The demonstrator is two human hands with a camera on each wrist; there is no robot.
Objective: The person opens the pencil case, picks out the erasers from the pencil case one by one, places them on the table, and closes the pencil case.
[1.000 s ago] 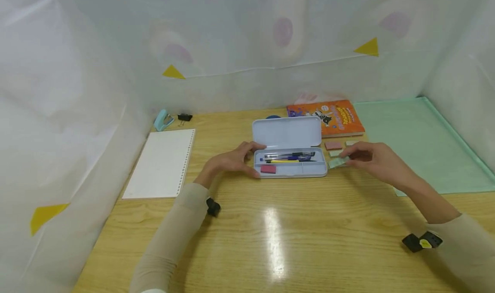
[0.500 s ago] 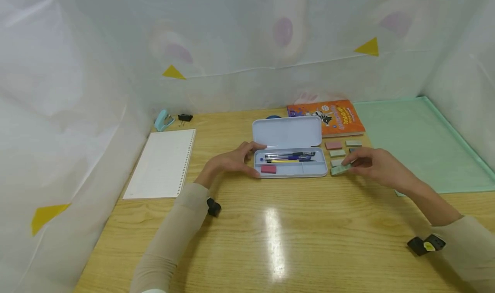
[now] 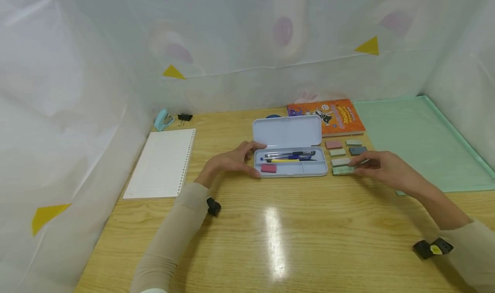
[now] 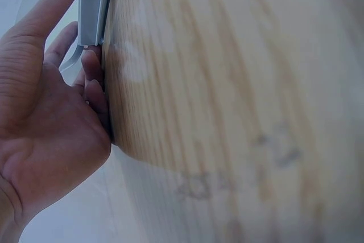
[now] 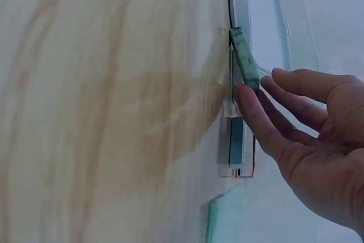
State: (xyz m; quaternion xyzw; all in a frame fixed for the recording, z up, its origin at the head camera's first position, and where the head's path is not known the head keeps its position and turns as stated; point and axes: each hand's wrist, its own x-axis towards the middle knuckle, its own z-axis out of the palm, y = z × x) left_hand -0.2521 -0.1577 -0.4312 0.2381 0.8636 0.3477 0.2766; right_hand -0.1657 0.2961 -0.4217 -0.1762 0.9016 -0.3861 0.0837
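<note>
My left hand (image 3: 233, 160) grips the left end of a pale blue pencil case (image 3: 313, 172), thumb at its front corner and forefinger at the back. Its lid (image 3: 287, 130) is raised. Several pens (image 3: 290, 155) lie in the long back compartment, and a dark pink eraser (image 3: 268, 168) sits in the front left one. To the right of the case, my right hand (image 3: 386, 170) pinches the right end of a green eraser (image 3: 342, 170). In the right wrist view that green eraser (image 5: 244, 58) is tilted between thumb and fingertips.
Behind the green eraser are a whitish eraser (image 3: 340, 162), a pale one (image 3: 337, 153), a pink one (image 3: 333, 144) and a dark one (image 3: 356, 151). An orange book (image 3: 344, 117) lies behind, a glass sheet (image 3: 429, 147) right, a notebook (image 3: 162, 164) and stapler (image 3: 164, 120) left.
My right hand has moved right and a little toward me with the green eraser, which now lies in front of the whitish one. The left hand has stayed on the pencil case.
</note>
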